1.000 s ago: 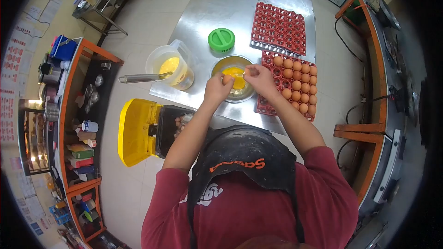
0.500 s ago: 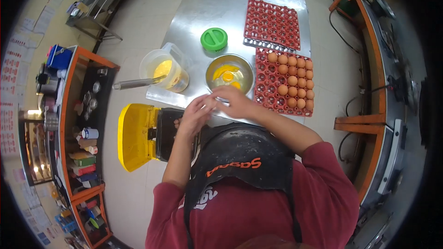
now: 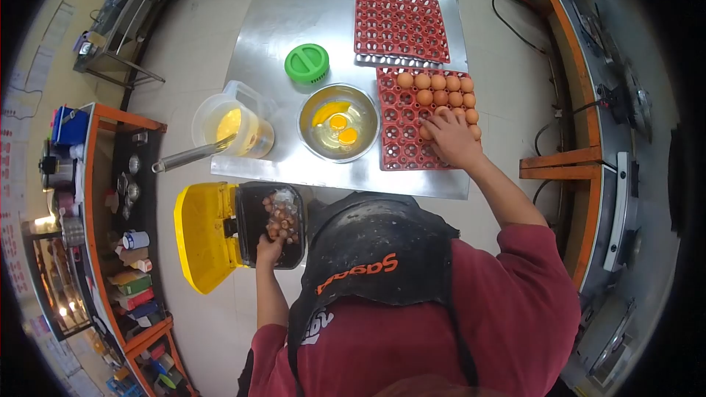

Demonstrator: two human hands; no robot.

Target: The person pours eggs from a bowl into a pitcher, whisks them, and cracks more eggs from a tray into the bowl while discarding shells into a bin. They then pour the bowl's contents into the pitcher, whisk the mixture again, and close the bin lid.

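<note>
My right hand point(image 3: 450, 140) lies over the brown eggs point(image 3: 439, 82) in the red egg tray point(image 3: 397, 114). Its fingers are spread and touch eggs near the middle of the tray; the palm hides several others. Down at the left, my left hand point(image 3: 269, 250) hangs at the near edge of the black bin point(image 3: 251, 209), fingers apart beside broken eggshells point(image 3: 282, 219). A steel bowl point(image 3: 303, 136) on the table holds whole yolks point(image 3: 338, 122) and egg white.
Left of the bowl stands a clear plastic jug point(image 3: 208, 121) with yellow liquid and a whisk point(image 3: 193, 154). A green lid point(image 3: 307, 63) lies behind the bowl. Stacked red trays point(image 3: 401, 26) sit farther back. The bin's yellow lid point(image 3: 202, 235) is swung outward. Shelves point(image 3: 92, 176) line the left.
My hands have parted from in front of the bowl. The left has gone down to the bin, the right across to the egg tray. The yolks in the bowl now show fully.
</note>
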